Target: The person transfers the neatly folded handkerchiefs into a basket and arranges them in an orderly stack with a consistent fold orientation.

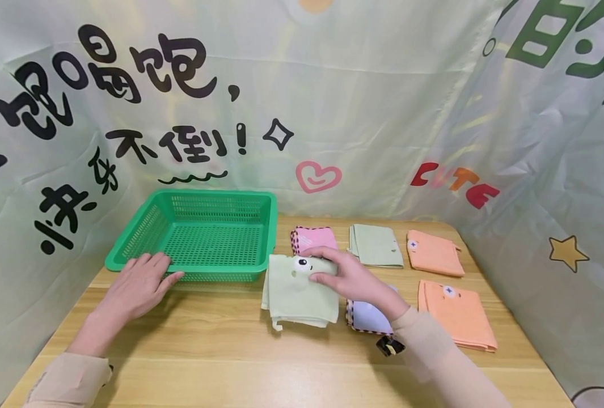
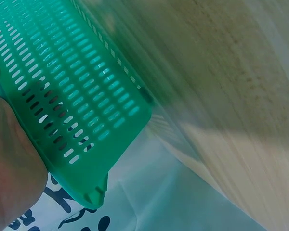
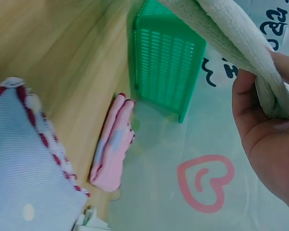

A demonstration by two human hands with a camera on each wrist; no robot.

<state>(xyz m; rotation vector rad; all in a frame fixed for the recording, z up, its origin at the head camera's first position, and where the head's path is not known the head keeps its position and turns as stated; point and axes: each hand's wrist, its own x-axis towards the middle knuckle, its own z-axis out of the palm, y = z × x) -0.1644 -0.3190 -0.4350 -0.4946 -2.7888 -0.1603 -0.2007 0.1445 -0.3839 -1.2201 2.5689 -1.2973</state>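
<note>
My right hand (image 1: 345, 275) pinches the upper edge of a folded pale green towel (image 1: 302, 300) with an eye patch on it. This towel (image 3: 236, 38) hangs above the table, just right of a green plastic basket (image 1: 191, 275). My left hand (image 1: 140, 286) holds the basket's near rim at its left corner, fingers over the edge. In the left wrist view only part of that hand (image 2: 14, 163) shows, against the basket wall (image 2: 62, 77). Behind and beneath the right hand lie a pink towel (image 1: 322, 237) and a blue towel (image 1: 368, 317), both with checked edging.
Another pale green towel (image 1: 375, 245) lies folded at the back of the wooden table (image 1: 220, 362). Two orange towels (image 1: 434, 253) lie along the right side. Printed cloth (image 1: 363, 113) hangs behind and beside the table. The basket's inside holds nothing visible.
</note>
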